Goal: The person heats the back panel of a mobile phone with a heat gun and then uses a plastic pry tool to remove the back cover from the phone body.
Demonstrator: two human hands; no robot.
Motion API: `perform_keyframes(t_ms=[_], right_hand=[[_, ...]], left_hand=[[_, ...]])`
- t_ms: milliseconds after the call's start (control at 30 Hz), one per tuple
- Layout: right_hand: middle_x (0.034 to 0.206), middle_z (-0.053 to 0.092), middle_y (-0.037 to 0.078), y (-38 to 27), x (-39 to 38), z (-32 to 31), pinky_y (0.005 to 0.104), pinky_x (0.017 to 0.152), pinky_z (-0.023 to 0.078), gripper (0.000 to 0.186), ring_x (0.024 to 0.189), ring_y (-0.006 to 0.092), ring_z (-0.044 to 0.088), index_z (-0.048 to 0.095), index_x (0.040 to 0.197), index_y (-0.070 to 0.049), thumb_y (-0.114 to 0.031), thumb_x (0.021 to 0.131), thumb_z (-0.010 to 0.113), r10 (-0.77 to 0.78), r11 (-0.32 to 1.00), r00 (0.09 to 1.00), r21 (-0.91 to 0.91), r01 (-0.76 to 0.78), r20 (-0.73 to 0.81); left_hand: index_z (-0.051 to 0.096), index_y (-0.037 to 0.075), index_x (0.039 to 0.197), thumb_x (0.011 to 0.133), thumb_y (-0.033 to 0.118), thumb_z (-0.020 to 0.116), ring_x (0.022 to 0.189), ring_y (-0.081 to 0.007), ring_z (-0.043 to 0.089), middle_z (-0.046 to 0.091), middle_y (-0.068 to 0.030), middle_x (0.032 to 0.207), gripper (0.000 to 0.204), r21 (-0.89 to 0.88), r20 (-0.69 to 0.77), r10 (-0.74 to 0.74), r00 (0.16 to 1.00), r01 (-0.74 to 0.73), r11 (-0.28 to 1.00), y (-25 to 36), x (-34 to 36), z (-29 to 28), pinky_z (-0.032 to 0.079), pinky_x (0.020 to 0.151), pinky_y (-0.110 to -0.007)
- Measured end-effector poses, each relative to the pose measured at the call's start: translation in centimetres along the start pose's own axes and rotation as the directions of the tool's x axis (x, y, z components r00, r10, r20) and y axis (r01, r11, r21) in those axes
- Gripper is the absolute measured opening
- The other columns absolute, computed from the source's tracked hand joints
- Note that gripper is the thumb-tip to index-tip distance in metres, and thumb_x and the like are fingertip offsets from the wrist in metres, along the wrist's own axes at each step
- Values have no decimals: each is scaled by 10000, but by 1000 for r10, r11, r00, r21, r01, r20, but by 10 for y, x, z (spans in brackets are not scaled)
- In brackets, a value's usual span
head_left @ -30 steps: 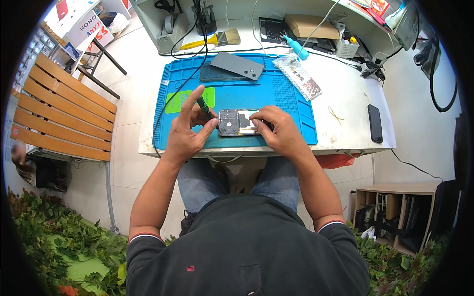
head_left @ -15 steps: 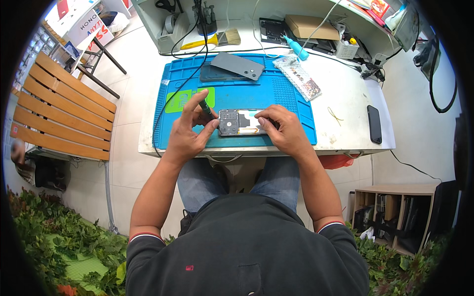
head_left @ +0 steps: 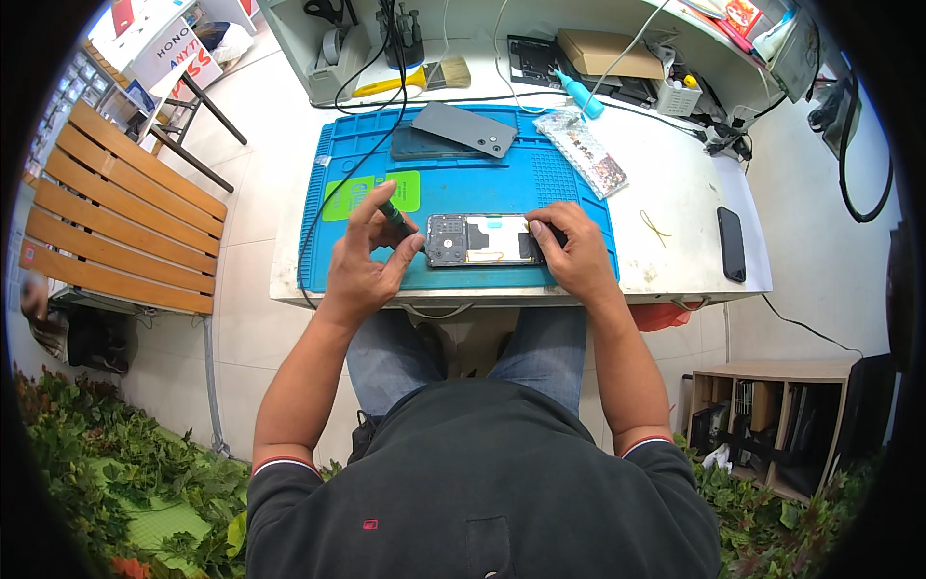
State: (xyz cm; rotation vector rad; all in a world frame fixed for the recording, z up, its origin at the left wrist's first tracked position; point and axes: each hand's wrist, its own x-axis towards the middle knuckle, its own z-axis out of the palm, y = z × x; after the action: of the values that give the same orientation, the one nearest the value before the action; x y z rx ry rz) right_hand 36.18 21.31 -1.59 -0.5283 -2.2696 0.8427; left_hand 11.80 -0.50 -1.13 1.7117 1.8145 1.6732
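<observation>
An opened phone [head_left: 497, 236] without its back cover lies on the blue work mat [head_left: 453, 193], its inner parts and a whitish middle area facing up. My left hand [head_left: 367, 253] holds a green and black screwdriver [head_left: 394, 216] upright and tilted, by the phone's left end. Its tip is hidden by my fingers. With fingers closed, my right hand [head_left: 571, 249] grips the phone's right end and covers it. A grey phone back cover [head_left: 465, 128] rests on a darker flat piece at the mat's far side.
A clear bag of small parts [head_left: 582, 152] lies across the mat's right edge, near a light-blue bottle [head_left: 581, 94]. At the back is a yellow-handled brush [head_left: 415, 79]. A black cable [head_left: 362, 159] crosses the mat's left side. A dark phone [head_left: 731, 243] lies at right.
My right hand has moved right along the phone, uncovering more of its middle. A black patch seen there earlier is gone from that spot. The screwdriver in my left hand has shifted slightly left.
</observation>
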Motion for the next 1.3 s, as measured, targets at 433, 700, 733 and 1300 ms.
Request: perform_keyframes(t_ms=[433, 700, 733, 1300], right_hand=[[984, 766, 128, -2, -3, 0, 427, 844, 541, 118, 935, 319, 676, 806, 1070, -3, -88, 1027, 736, 2, 1000, 1000, -10, -2, -21], [995, 774, 122, -1, -3, 0, 419, 849, 546, 124, 944, 311, 683, 808, 1079, -9, -100, 1035, 735, 17, 1000, 1000, -14, -17, -19], [994, 773, 121, -1, -3, 1, 418, 849, 547, 125, 944, 310, 683, 808, 1079, -10, -101, 1036, 734, 13, 1000, 1000, -15, -13, -22], [989, 767, 121, -1, -4, 2, 423, 856, 546, 126, 948, 310, 672, 807, 1086, -9, -98, 1031, 736, 5, 1000, 999, -22, -6, -35]], left_hand=[[388, 120, 1680, 1005, 29, 841, 927, -193, 800, 788, -124, 1073, 819, -32, -34, -18, 999, 17, 999, -3, -2, 2, 656, 848, -341], [383, 123, 1683, 1001, 34, 848, 936, -195, 802, 789, -127, 1097, 830, -15, -29, -4, 1000, 3, 1000, -5, -4, 2, 661, 851, -343], [384, 124, 1683, 1002, 33, 848, 938, -195, 802, 789, -128, 1097, 829, -21, -35, -4, 999, 4, 1000, -5, -4, 2, 663, 853, -343], [380, 118, 1673, 992, 10, 850, 942, -199, 807, 791, -141, 1090, 835, -39, -39, -11, 999, 9, 999, -5, -4, 3, 669, 855, -337]])
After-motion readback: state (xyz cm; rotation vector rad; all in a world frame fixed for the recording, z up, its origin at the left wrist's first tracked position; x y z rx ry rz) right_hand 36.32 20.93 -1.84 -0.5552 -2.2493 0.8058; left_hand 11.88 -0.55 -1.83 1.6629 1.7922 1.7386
